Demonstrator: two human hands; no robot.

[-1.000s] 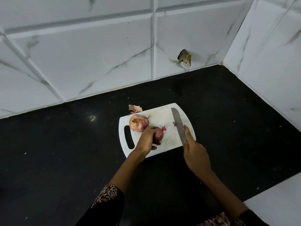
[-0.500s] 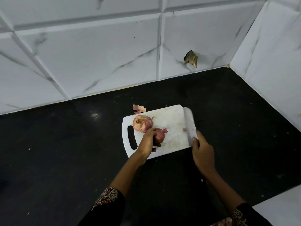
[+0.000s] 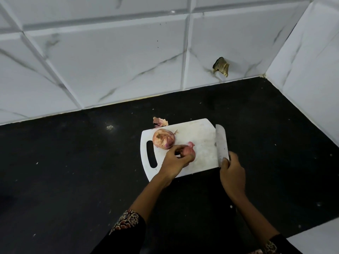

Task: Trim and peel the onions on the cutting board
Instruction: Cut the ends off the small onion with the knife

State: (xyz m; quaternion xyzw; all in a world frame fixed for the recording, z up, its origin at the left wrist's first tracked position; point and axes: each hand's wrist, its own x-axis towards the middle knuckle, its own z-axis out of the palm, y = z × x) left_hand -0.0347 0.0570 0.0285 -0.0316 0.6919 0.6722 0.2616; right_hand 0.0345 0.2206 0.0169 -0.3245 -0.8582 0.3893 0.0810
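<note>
A white cutting board (image 3: 200, 136) with a handle slot lies on the black counter. On its far left part sits a larger pinkish onion (image 3: 163, 138), partly skinned. My left hand (image 3: 176, 162) grips a smaller red onion (image 3: 189, 150) at the board's middle; my fingers hide most of it. My right hand (image 3: 232, 173) holds a knife (image 3: 221, 143) by the handle, and its broad blade lies along the board's right edge, pointing away from me.
A loose piece of onion skin (image 3: 160, 121) lies on the counter just beyond the board's far left corner. White marble-look tiled walls close the back and right sides. A broken hole (image 3: 221, 66) shows in the back wall. A white surface (image 3: 319, 237) sits at bottom right.
My right hand has carried the knife from the board's middle right to its right edge. My left hand has kept its grip on the small onion.
</note>
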